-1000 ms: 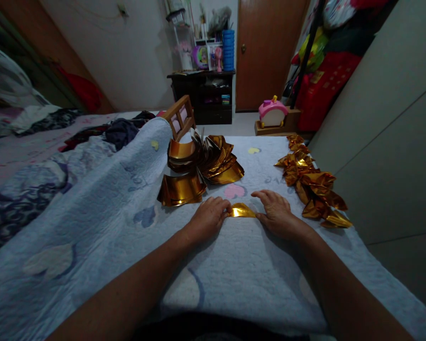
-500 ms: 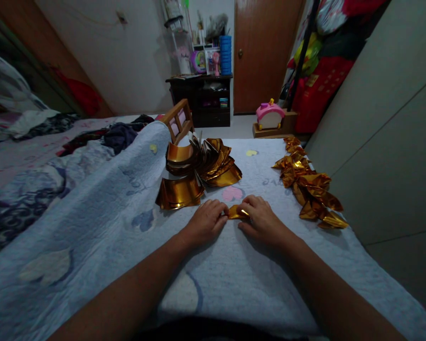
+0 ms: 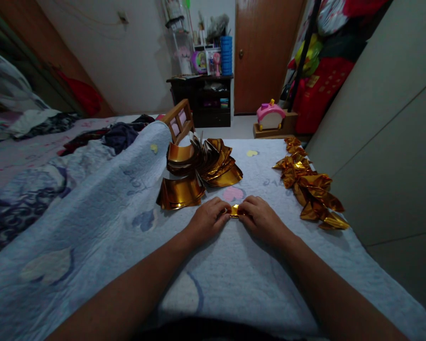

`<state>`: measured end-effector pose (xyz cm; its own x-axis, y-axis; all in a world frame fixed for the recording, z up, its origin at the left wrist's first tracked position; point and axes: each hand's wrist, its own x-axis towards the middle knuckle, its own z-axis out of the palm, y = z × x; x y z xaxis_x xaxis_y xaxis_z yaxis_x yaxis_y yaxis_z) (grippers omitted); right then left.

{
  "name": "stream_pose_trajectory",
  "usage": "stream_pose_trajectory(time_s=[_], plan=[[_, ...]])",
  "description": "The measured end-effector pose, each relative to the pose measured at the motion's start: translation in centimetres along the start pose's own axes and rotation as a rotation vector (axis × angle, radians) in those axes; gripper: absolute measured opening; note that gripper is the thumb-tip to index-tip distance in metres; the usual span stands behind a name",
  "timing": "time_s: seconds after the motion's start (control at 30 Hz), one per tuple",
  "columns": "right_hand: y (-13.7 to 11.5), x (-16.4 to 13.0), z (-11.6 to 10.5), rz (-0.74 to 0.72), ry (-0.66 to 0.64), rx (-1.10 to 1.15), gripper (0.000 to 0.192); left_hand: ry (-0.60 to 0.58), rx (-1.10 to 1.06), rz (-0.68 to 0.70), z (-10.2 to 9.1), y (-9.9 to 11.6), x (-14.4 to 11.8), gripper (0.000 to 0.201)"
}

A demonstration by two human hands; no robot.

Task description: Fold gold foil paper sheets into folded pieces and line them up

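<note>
A small folded strip of gold foil paper (image 3: 235, 211) is pinched between my two hands, just above the blue bedspread (image 3: 213, 279). My left hand (image 3: 209, 219) is closed on its left end. On the right end, my right hand (image 3: 258, 215) grips with thumb and fingers; its fingertips partly cover the foil. Beyond my left hand lies a fanned pile of flat gold foil sheets (image 3: 182, 192), some showing pale backs. Folded gold foil pieces (image 3: 314, 184) are heaped in a row along the bed's right edge.
A small wooden chair (image 3: 179, 121) stands at the bed's far edge. Rumpled clothes (image 3: 120, 137) lie to the left. A tall pale cabinet (image 3: 383, 142) borders the right side. At the back are a dark shelf (image 3: 211, 106), a door (image 3: 266, 52) and a pink toy (image 3: 270, 116).
My right hand has shifted its grip and closed on the foil strip's right end. Less of the strip now shows between my hands. The piles have stayed in place.
</note>
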<state>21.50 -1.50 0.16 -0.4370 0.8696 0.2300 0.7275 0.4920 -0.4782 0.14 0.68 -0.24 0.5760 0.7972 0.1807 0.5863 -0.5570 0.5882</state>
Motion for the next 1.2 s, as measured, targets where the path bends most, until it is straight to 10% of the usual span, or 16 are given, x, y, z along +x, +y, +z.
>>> stream_pose_trajectory(time_s=[0.73, 1.2], plan=[[-1.9, 0.1, -0.5, -0.035, -0.003, -0.288, 0.014, 0.186, -0.040, 0.034, 0.2, 1.6, -0.1, 0.011], [-0.4, -0.7, -1.9, -0.062, 0.109, 0.293, 0.017, 0.205, -0.262, -0.144, -1.1, 1.7, 0.0, 0.017]])
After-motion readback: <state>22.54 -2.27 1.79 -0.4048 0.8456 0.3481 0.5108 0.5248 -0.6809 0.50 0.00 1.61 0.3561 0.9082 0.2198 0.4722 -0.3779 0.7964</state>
